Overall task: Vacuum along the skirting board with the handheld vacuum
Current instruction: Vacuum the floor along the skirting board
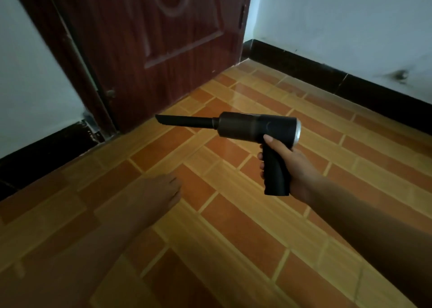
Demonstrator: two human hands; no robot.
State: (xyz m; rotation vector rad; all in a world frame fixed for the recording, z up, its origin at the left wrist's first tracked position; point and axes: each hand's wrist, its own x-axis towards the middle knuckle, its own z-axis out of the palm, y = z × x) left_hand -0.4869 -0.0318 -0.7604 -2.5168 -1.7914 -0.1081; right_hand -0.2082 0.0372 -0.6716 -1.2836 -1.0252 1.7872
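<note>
My right hand (289, 165) grips the pistol handle of a black handheld vacuum (252, 126). Its narrow nozzle points left toward the foot of the door and hangs above the floor. My left hand (161, 191) is held out flat over the tiles, fingers together, holding nothing. A black skirting board (327, 76) runs along the foot of the right wall. Another stretch of black skirting board (42, 153) runs along the left wall up to the door frame.
A dark red wooden door (152, 43) stands shut in the corner between the two white walls. The floor (233, 226) is glossy orange and tan brick-pattern tile. A dark smudge (397, 75) marks the right wall just above the skirting.
</note>
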